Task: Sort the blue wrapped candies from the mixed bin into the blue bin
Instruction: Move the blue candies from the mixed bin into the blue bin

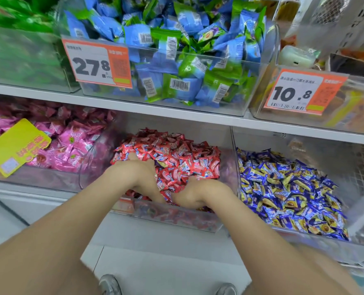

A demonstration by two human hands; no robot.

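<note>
A clear bin [176,219] on the lower shelf is heaped with red wrapped candies [176,154]; a few darker, bluish wrappers show blurred through its front wall. Right beside it, another clear bin [304,241] holds blue and yellow wrapped candies [283,188]. My left hand [134,167] is dug into the left side of the red heap, with its fingers buried. My right hand [189,193] is pushed into the heap near the front wall, and its fingers are hidden under candies too. Whether either hand holds a candy is hidden.
Pink candies [66,141] fill the bin to the left, with a yellow tag [17,145] on its front. The shelf above carries a bin of blue and green packs [176,60] with a 27.8 price tag [96,62], and a 10.8 tag [298,92] at the right.
</note>
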